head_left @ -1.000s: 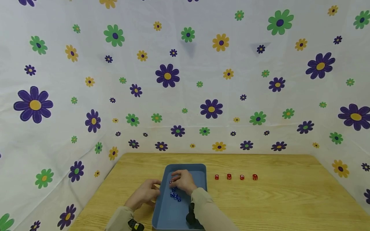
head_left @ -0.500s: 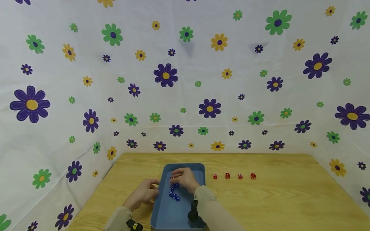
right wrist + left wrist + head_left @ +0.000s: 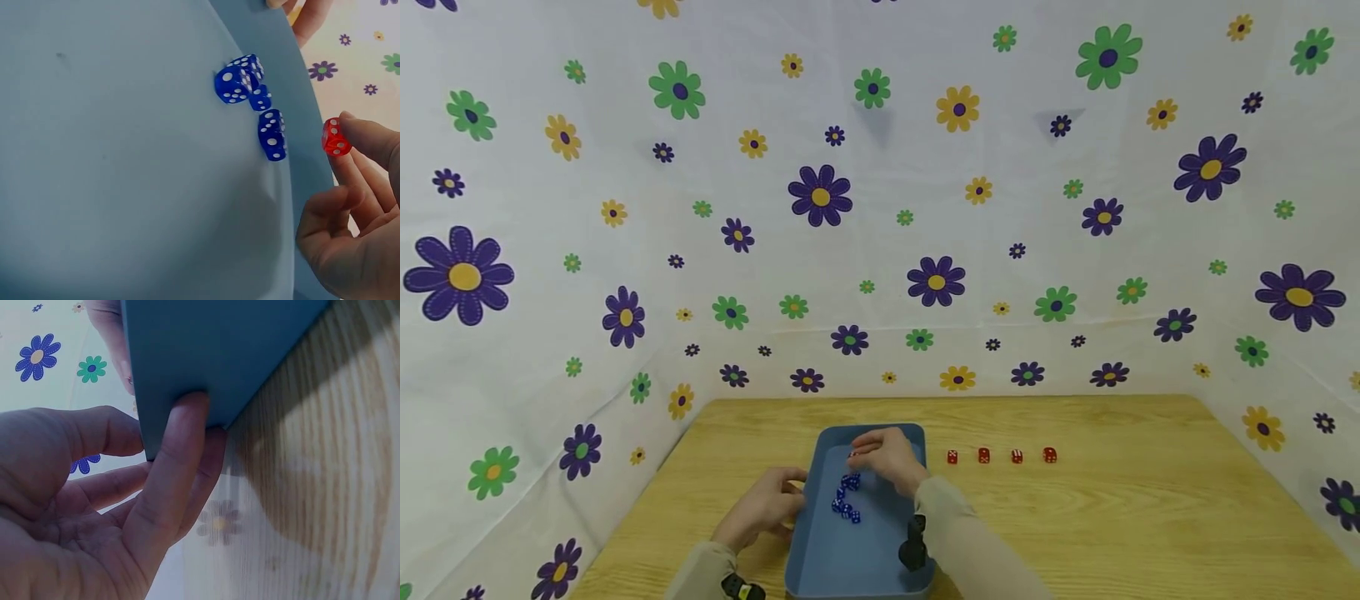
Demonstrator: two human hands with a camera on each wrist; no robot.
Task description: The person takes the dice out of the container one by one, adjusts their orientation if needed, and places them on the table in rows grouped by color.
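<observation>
- Lying to the right of the blue rectangular tray, four small red dice with white pips form a row on the yellowish wood-grain table; beyond the tray hangs a white cloth printed with purple, green and yellow flowers;
- inside the tray, toward its left wall, sits a loose cluster of shiny blue dice; a beige right sleeve and a black wrist device hide part of its right rim;
- outside its left wall, the left hand rests fingers extended, touching it;
- over its far half, the right hand pinches one translucent red die; rounded corners, white pips, partly covered by fingertips.
</observation>
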